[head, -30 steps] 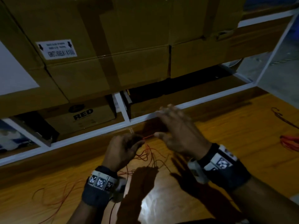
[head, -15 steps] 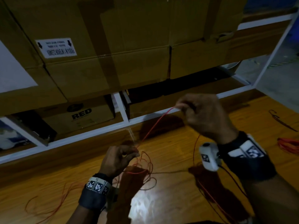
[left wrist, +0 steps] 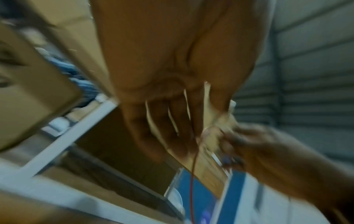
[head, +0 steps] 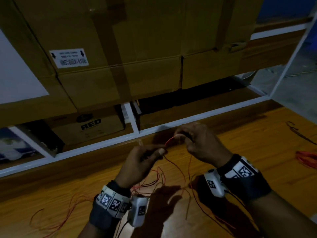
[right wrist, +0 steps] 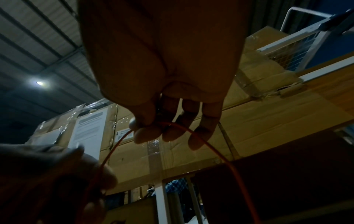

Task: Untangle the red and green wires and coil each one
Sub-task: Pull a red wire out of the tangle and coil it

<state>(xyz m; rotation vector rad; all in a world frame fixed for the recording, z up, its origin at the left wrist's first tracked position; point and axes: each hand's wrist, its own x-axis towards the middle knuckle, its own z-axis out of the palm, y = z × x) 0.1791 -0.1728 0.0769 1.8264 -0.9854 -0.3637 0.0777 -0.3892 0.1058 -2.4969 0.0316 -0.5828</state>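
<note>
A thin red wire [head: 169, 141] runs in a short arc between my two hands above the wooden table [head: 240, 138]. My left hand [head: 142, 162] pinches it between thumb and forefinger at its lower end. My right hand [head: 197, 143] pinches its upper end; the right wrist view shows thumb and forefinger closed on the red wire [right wrist: 201, 141], which bends down to the right. More loose red wire [head: 154, 179] lies tangled below the hands and trails to the table's left [head: 65, 217]. No green wire is plainly visible in this dim light.
A red wire coil [head: 307, 160] lies at the table's right edge, with a dark wire [head: 298, 133] beyond it. A white shelf frame [head: 103, 145] borders the table's far side, with large cardboard boxes [head: 120, 57] stacked above it.
My right hand, which had pulled the red wire up and to the right, has come back down close to the left hand. The stretch of wire between the hands is now short.
</note>
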